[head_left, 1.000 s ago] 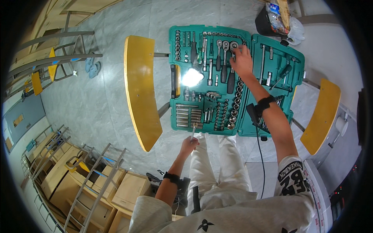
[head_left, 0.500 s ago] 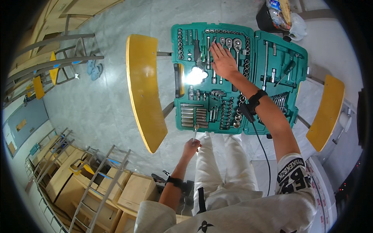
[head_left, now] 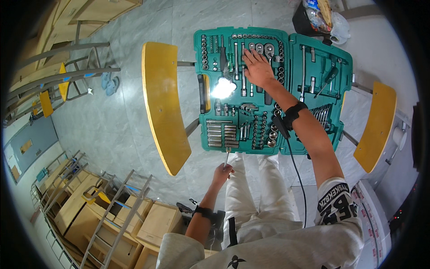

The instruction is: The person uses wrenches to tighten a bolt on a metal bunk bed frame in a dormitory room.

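A green tool case (head_left: 201, 134) lies unfolded in front of me, full of silver sockets, ratchets and bits. My right hand (head_left: 259, 69) is over its upper middle, palm down with fingers stretched out. It covers parts of the ratchet handles; the ratchet heads (head_left: 269, 49) show beyond the fingers. Whether the palm presses on the tools I cannot tell. Below the case's near edge, my left hand (head_left: 222, 172) is closed round a slim silver wrench (head_left: 227, 159). The wrench points up toward the long sockets (head_left: 215, 135), its head at the case's edge.
Yellow chair backs stand left (head_left: 162, 107) and right (head_left: 375, 127) of the case. The case's right half holds a screwdriver (head_left: 332, 75) and a row of wrenches (head_left: 321, 114). A black bin (head_left: 306, 20) is at the far right. A cable (head_left: 299, 175) hangs from my right wrist.
The view has shifted slightly, so the case appears a little further left. My right hand has slid slightly right over the ratchets. My left hand still grips the wrench.
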